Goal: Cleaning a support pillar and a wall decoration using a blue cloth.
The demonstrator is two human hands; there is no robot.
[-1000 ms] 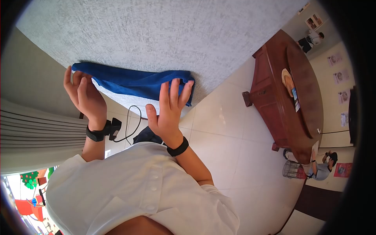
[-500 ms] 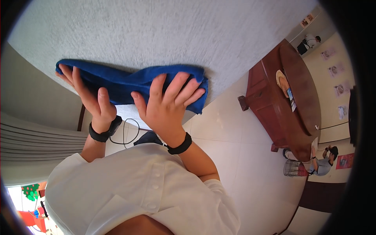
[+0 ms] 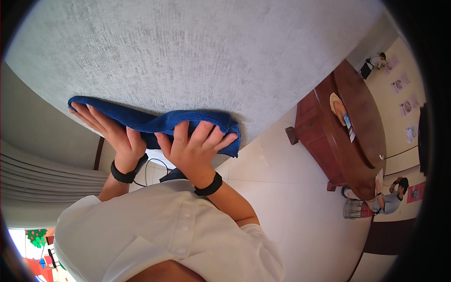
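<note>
Clerk: Where is the cloth?

Inspector: The blue cloth lies against the textured grey surface, stretched sideways in front of the person's white shirt, with a thick fold along its upper side.

Clerk: State of the hands?

Inspector: The left hand lies nearly flat on the cloth's left end, fingers extended and close together. The right hand covers the right part, fingers spread and slightly bent, tips against the fold. The thumbs point toward each other, near but apart.

Clerk: Changes on record?

Inspector: One second ago the left hand is curled loosely at the cloth's left corner; now it is laid along the cloth. Against half a second ago, the left fingers lie closer together, the thumbs are nearer each other, and the cloth sits lower in view, closer to the shirt. The view itself shifts too, so the cloth's travel over the surface cannot be told.

Clerk: Surroundings?

Inspector: A grey curtain hangs at left. At right stands a brown desk bearing a tan hat; a co-worker is beside it, near a wire basket.
</note>
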